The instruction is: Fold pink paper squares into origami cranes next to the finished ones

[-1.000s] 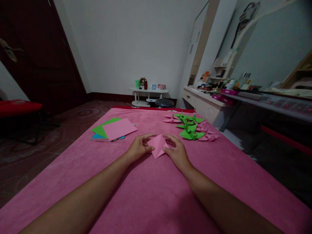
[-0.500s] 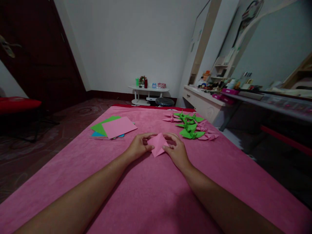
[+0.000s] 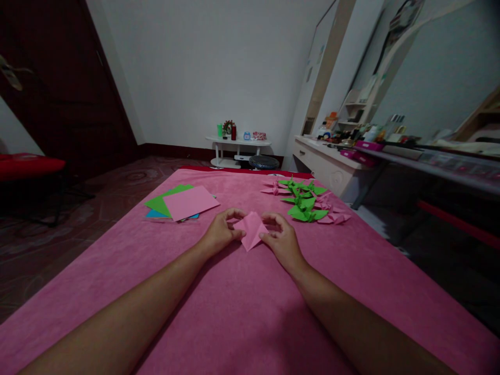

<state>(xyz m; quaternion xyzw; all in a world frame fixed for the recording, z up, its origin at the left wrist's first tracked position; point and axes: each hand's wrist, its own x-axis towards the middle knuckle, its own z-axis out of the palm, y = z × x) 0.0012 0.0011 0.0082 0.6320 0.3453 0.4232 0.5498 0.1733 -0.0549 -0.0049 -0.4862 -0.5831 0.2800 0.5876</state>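
A pink folded origami paper (image 3: 251, 231), roughly diamond-shaped with creases down its middle, is between my two hands over the pink cloth. My left hand (image 3: 222, 229) pinches its left corner, thumb on top and fingers curled behind. On the opposite corner my right hand (image 3: 283, 239) grips in the same way. The paper's top tip appears slightly folded or blunted. Whether its underside touches the cloth I cannot tell.
Loose square sheets (image 3: 191, 203) in pink, green and blue lie stacked at the left. Several folded green and pink paper cranes (image 3: 307, 209) cluster at the right on the pink cloth (image 3: 242, 307). Beyond stand a low white table (image 3: 239, 141) and a cluttered dresser (image 3: 332, 153).
The paper's top point has gone from sharp to blunter, and its side corners sit slightly further left. My left fingers have lifted and arched a little; both hands keep their grip.
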